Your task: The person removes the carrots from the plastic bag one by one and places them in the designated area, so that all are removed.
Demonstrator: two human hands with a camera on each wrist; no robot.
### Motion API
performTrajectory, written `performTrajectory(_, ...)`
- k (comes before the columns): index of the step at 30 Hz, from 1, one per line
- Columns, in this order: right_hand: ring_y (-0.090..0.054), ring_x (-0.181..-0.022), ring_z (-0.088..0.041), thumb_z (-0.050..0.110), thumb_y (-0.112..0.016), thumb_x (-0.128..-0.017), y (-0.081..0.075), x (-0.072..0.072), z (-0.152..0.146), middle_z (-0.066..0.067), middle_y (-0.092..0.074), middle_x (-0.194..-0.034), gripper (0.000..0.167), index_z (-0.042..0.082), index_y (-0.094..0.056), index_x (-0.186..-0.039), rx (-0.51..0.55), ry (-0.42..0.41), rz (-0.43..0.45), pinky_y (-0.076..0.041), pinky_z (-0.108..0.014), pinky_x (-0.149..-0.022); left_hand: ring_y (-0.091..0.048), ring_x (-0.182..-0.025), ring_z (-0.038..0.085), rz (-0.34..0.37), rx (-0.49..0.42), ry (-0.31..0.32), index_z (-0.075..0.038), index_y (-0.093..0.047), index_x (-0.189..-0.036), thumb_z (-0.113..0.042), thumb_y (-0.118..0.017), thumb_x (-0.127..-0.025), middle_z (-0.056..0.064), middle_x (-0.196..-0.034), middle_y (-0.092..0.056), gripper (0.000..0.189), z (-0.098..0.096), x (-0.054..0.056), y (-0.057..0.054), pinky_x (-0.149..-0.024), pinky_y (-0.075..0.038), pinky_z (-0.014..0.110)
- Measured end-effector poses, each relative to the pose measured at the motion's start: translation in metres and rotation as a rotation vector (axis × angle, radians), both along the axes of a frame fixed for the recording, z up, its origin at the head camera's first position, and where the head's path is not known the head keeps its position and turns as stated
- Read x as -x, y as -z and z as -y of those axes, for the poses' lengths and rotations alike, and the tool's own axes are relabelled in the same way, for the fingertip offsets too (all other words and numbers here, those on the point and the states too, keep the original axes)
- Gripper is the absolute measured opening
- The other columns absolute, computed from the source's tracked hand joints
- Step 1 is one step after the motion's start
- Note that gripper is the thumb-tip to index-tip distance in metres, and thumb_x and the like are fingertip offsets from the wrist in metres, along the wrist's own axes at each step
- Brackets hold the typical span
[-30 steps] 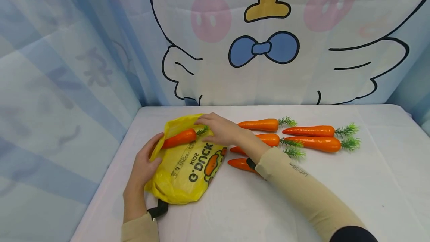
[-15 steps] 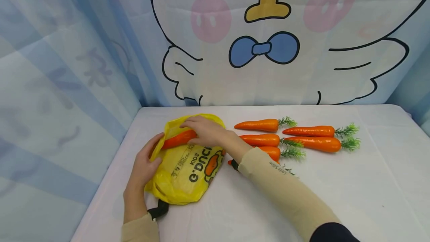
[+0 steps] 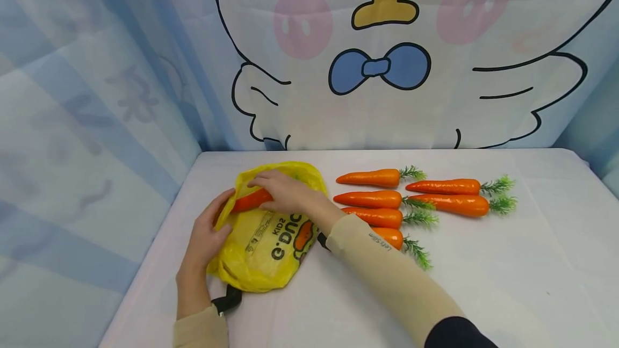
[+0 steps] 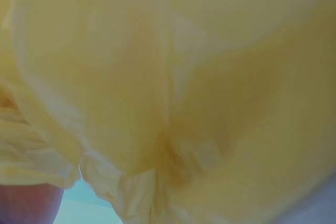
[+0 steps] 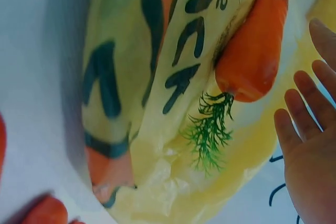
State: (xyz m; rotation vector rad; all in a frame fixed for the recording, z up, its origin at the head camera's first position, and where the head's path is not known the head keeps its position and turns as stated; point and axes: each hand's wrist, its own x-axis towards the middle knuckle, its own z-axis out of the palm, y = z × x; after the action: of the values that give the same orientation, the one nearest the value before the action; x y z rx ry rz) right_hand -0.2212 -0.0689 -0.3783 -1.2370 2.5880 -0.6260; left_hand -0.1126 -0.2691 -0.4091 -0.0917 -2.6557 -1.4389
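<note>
A yellow plastic bag with printed lettering lies on the left of the table. My left hand holds the bag's left edge, and the bag's plastic fills most of the left wrist view. At the bag's mouth lies an orange toy carrot, its tip toward my left hand. My right hand is over the leafy end of this carrot in the head view. The right wrist view shows that hand's fingers straight and apart, beside the carrot, with nothing gripped.
Several more carrots lie right of the bag, among them one at the back, a far right pair's lower one, and one partly behind my right sleeve. A curtain with a cartoon bird hangs behind the table.
My right hand has moved left over the carrot at the bag's mouth, covering more of it. The right forearm has shifted left too, uncovering other carrots. My left hand stays at the bag's edge.
</note>
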Motion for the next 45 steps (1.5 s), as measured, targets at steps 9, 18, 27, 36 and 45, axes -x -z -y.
performTrajectory(9, -0.036, -0.143, -0.02, 0.022, -0.068, -0.097, 0.007, 0.003, 0.003, -0.004, -0.044, -0.154, 0.054, 0.015, -0.051, -0.148, 0.009, -0.008, -0.02, -0.027, -0.031, -0.118, -0.032, -0.146, 0.029, -0.009, -0.009, 0.005, -0.013, -0.044, -0.153, 0.011, -0.054, -0.085, 0.008, -0.158, -0.04, 0.073, 0.0, 0.0, 0.003, -0.117, -0.026, 0.052)
performTrajectory(18, -0.041, -0.138, -0.018, 0.023, -0.068, -0.097, 0.015, 0.005, 0.004, -0.004, -0.048, -0.149, 0.051, 0.014, -0.054, -0.146, -0.023, -0.001, -0.043, -0.03, -0.029, -0.116, -0.032, -0.146, 0.028, -0.004, -0.009, -0.002, -0.014, -0.044, -0.153, 0.011, -0.054, -0.085, 0.008, -0.158, -0.04, 0.073, -0.002, 0.0, 0.002, -0.118, -0.026, 0.051)
performTrajectory(27, -0.044, -0.134, -0.02, 0.021, -0.068, -0.097, 0.02, 0.004, 0.004, -0.005, -0.05, -0.146, 0.049, 0.013, -0.056, -0.143, -0.03, -0.02, -0.057, -0.032, -0.03, -0.115, -0.032, -0.146, 0.028, -0.012, -0.004, -0.001, -0.013, -0.044, -0.153, 0.012, -0.052, -0.084, 0.008, -0.158, -0.04, 0.073, -0.001, 0.001, 0.002, -0.118, -0.026, 0.051)
performTrajectory(36, -0.047, -0.131, -0.019, 0.014, -0.067, -0.097, 0.024, 0.004, 0.005, -0.003, -0.053, -0.143, 0.046, 0.014, -0.058, -0.142, -0.041, -0.006, -0.092, -0.034, -0.029, -0.113, -0.032, -0.146, 0.03, -0.011, -0.003, -0.009, -0.012, -0.044, -0.152, 0.011, -0.052, -0.084, 0.01, -0.158, -0.04, 0.073, -0.001, 0.0, 0.002, -0.118, -0.025, 0.053)
performTrajectory(45, -0.05, -0.126, -0.018, 0.014, -0.065, -0.098, 0.024, 0.001, 0.005, -0.002, -0.056, -0.139, 0.042, 0.013, -0.059, -0.14, -0.02, -0.005, -0.093, -0.037, -0.028, -0.111, -0.032, -0.146, 0.029, 0.0, 0.0, -0.015, -0.013, -0.044, -0.153, 0.012, -0.052, -0.085, 0.009, -0.158, -0.039, 0.073, -0.001, 0.0, 0.002, -0.118, -0.026, 0.053)
